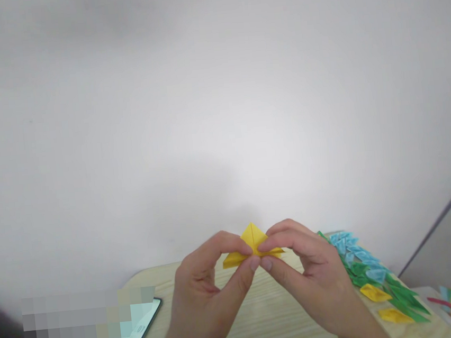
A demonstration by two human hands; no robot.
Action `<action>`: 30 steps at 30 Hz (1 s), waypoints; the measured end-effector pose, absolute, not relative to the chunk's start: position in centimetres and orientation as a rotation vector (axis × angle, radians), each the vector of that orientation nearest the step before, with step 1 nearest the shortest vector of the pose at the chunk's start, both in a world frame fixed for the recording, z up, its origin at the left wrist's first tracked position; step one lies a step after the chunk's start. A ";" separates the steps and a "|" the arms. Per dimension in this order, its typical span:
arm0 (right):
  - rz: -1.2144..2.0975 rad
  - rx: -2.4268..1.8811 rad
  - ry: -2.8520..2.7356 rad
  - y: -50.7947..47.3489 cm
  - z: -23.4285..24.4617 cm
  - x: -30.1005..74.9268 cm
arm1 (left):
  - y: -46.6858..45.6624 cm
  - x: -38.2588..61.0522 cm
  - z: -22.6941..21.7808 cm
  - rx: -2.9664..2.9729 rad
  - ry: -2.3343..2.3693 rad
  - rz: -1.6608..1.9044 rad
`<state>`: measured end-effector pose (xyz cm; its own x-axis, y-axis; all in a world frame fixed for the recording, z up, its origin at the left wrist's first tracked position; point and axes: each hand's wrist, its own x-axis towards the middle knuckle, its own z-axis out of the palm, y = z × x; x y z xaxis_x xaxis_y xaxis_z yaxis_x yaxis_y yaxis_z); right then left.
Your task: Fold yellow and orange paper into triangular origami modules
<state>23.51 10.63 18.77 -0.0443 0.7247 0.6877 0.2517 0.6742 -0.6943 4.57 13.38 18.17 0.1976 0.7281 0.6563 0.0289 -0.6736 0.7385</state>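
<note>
A piece of folded yellow origami paper (253, 236) is held up above the table, its pointed tip upward and a crease down its middle. My left hand (216, 281) pinches its left half between thumb and forefinger. On the other side, my right hand (304, 267) pinches the right half the same way, and the two thumbs nearly meet below the point. Flaps of the paper stick out to both sides behind the fingers. Part of the lower paper is hidden by the fingertips.
Blue folded paper pieces (355, 252), green ones (405, 298) and yellow ones (375, 293) lie along the right side of the wooden table (255, 315). A tablet or phone (139, 331) lies at left, partly pixelated. Behind rises a white wall (220, 111). Paper strips (449, 299) lie far right.
</note>
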 end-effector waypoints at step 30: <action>0.920 -0.800 -1.275 10.2 18.9 22.9 | 12.8 4.8 18.0 1.925 0.770 1.577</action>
<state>22.86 10.23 18.89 0.0528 0.9025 0.4274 -0.1212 0.4306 -0.8944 4.81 12.83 18.03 0.1558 0.7156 0.6809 0.0968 -0.6971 0.7104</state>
